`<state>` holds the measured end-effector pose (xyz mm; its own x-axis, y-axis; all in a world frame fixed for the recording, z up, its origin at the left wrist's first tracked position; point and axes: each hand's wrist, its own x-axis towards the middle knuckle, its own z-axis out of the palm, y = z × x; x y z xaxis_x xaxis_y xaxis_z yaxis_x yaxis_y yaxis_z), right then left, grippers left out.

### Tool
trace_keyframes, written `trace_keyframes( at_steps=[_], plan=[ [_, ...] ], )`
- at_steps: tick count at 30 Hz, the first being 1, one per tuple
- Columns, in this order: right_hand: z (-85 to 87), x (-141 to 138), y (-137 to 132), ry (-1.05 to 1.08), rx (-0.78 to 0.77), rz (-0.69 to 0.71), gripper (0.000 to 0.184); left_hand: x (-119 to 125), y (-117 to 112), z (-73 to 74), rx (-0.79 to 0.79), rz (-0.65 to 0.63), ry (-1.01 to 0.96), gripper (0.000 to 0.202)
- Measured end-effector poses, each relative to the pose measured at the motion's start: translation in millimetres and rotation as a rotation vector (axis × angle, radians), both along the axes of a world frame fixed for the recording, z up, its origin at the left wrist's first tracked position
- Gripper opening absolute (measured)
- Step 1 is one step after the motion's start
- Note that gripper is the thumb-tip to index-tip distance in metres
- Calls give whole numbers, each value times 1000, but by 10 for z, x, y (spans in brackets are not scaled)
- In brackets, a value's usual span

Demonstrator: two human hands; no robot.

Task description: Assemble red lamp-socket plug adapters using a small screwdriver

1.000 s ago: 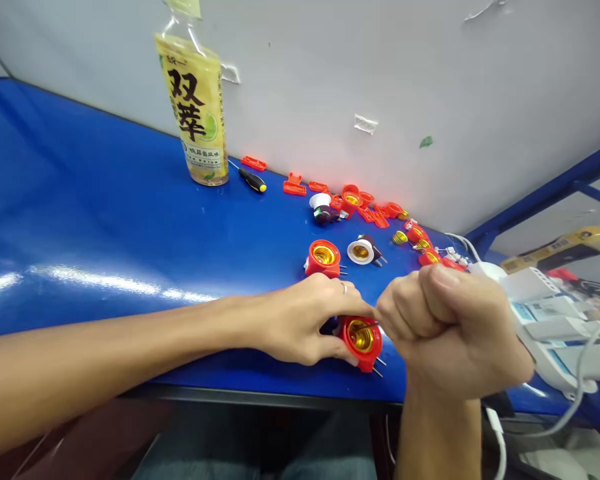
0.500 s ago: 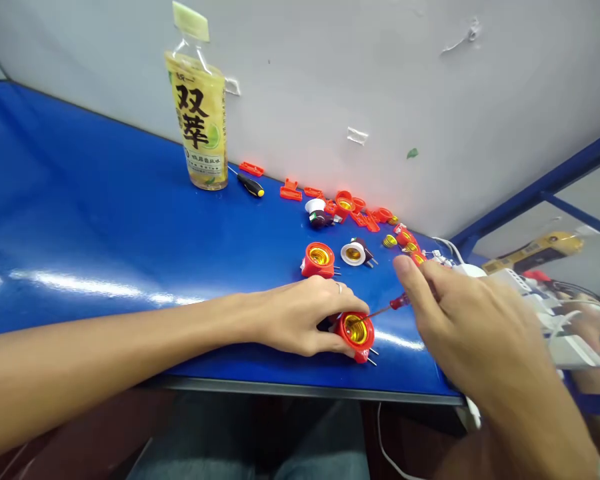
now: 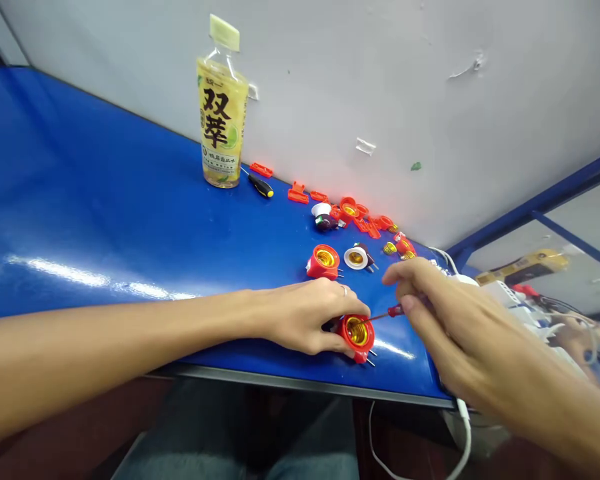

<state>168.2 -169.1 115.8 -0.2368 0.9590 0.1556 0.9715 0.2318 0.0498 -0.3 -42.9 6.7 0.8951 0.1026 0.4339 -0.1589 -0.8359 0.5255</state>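
Note:
My left hand (image 3: 320,313) grips a red plug-in lamp socket (image 3: 356,335) by its side, near the table's front edge. The socket's brass-coloured threaded inside faces up, and its two metal pins point right. In my right hand (image 3: 440,313) is a screwdriver (image 3: 394,311) with a red handle, partly hidden by the fingers. The shaft slants down to the left and its tip reaches into the socket's opening. Behind my left hand lies another red lamp socket (image 3: 324,261), with a white and dark lamp socket (image 3: 357,257) beside it.
A yellow drink bottle (image 3: 223,120) stands at the back by the wall. Beside it lies a black and yellow screwdriver (image 3: 260,185). Red plastic parts (image 3: 365,227) and brass threaded sleeves (image 3: 390,248) run along the wall. White power strips (image 3: 505,293) and cables are at right, where another person's hand (image 3: 577,337) shows.
My right hand has turned and its fingers have shifted around the screwdriver handle. The tip stays in the socket, which my left hand still holds. The camera view has shifted slightly.

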Motion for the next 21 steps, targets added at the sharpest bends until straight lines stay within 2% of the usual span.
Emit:
trace_keyframes(
  at_steps=[4, 6, 13, 17, 21],
  plan=[
    [-26, 8, 55, -63, 89, -112, 31, 5, 2, -16, 16, 1, -14, 41],
    [-27, 1, 47, -45, 102, -147, 28, 5, 2, -16, 25, 10, -5, 39],
    [-52, -7, -27, -61, 172, 74, 23, -5, -1, -21, 22, 4, -24, 44],
    [-106, -33, 44, -195, 325, -18, 38, -7, -3, -31, 30, 4, -20, 40],
    [-95, -47, -5, -56, 238, -46, 25, -2, -3, -25, 41, 12, -16, 40]
  ],
)
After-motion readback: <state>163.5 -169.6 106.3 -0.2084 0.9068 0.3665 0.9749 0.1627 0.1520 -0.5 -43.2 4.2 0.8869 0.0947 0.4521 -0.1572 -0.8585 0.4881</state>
